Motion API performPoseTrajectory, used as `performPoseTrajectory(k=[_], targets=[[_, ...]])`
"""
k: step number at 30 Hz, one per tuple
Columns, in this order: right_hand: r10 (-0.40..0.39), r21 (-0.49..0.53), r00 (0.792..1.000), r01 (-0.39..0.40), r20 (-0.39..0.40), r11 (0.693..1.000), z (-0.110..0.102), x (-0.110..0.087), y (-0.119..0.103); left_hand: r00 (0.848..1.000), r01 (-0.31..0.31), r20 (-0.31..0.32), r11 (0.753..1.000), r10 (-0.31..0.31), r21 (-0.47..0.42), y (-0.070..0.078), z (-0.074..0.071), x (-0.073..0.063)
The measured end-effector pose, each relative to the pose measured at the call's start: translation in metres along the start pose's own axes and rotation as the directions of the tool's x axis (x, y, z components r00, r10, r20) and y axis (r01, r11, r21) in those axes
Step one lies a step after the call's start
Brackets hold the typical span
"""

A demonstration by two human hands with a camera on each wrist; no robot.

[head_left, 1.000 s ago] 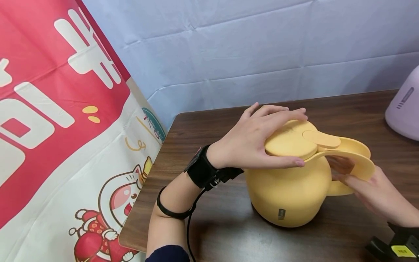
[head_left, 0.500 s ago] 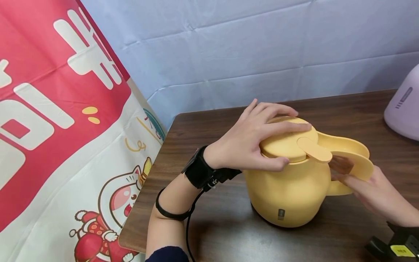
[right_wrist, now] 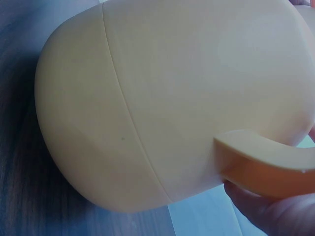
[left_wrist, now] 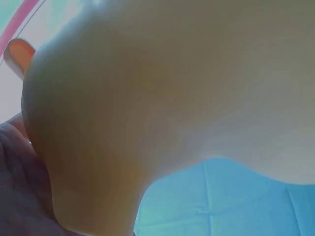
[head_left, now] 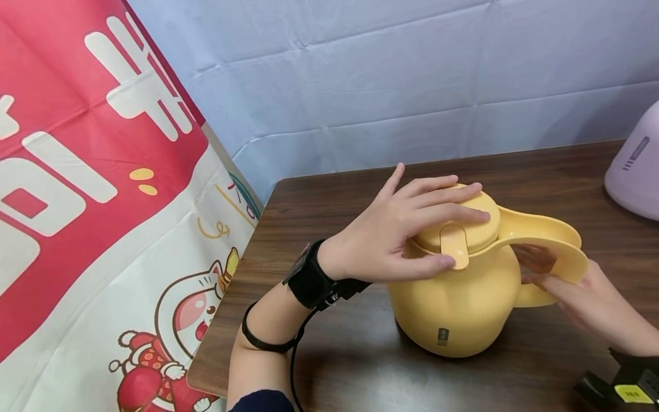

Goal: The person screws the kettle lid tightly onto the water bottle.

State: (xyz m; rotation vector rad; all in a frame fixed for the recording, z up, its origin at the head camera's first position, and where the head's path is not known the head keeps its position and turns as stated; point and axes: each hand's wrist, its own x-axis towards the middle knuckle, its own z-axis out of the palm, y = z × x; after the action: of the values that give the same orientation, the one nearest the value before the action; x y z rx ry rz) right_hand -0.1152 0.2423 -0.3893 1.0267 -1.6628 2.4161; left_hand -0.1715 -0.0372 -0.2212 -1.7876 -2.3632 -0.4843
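Note:
A yellow jug (head_left: 453,312) stands upright on the table, its round lid (head_left: 483,233) on top. Across the lid lies my left hand (head_left: 396,234), fingers spread over the top and thumb at the near rim beside the lid's tab (head_left: 454,246). That tab points toward the front. My right hand (head_left: 599,303) grips the jug's handle (head_left: 572,252) from the right. In the left wrist view the jug wall (left_wrist: 113,113) fills most of the picture. In the right wrist view, the handle's lower end (right_wrist: 266,164) meets the body, fingers against it.
A purple rounded vessel (head_left: 638,171) stands on the wooden table (head_left: 309,223) at the far right, partly cut off. Behind hangs a pale blue cloth (head_left: 391,86). A red and white printed banner (head_left: 103,171) hangs at the left, by the table's left edge.
The lid has turned under my left hand, its tab swinging from beside the handle round to the front. My left fingers have shifted and spread. The right hand and jug body stay put.

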Motion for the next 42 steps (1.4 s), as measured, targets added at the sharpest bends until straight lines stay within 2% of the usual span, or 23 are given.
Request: performPoseTrajectory(k=[3,7,10,13,18,22,29,34,42], targets=[[0.002,0.008,0.999,-0.002,0.041,1.000,0.001,0.003,-0.001,0.999,-0.002,-0.040,1.000,0.002,-0.006,0.003,0.002,0.000],[0.027,-0.025,0.999,-0.026,0.034,0.999,0.003,0.005,-0.003,0.998,-0.012,-0.067,1.000,0.012,-0.006,0.005,0.004,-0.001],[0.037,-0.043,0.999,-0.037,0.013,0.998,0.004,0.005,-0.003,0.997,-0.019,-0.071,1.000,0.017,-0.019,0.004,0.004,-0.002],[0.038,-0.048,0.999,-0.037,0.024,0.998,0.003,0.005,-0.003,0.997,-0.022,-0.070,0.999,0.020,-0.035,0.004,0.004,-0.003],[0.015,-0.001,0.999,-0.015,0.037,1.000,0.004,0.005,0.000,0.999,-0.019,-0.048,0.995,0.014,-0.100,0.001,0.002,-0.006],[0.021,0.005,0.999,-0.022,0.047,1.000,0.004,0.006,-0.001,0.999,-0.031,-0.047,0.984,0.024,-0.173,-0.004,0.000,-0.011],[0.023,-0.005,0.999,-0.023,0.031,1.000,0.002,0.005,-0.001,0.989,-0.121,-0.112,0.959,0.095,-0.256,-0.019,0.001,-0.018],[0.031,-0.016,0.999,-0.032,-0.030,0.999,-0.001,0.000,0.003,0.986,-0.144,-0.129,0.937,0.107,-0.319,-0.027,0.002,-0.021],[-0.002,0.035,1.000,0.001,0.011,0.999,0.001,0.002,0.004,0.980,-0.150,-0.175,0.916,0.090,-0.372,-0.034,0.005,-0.021]])
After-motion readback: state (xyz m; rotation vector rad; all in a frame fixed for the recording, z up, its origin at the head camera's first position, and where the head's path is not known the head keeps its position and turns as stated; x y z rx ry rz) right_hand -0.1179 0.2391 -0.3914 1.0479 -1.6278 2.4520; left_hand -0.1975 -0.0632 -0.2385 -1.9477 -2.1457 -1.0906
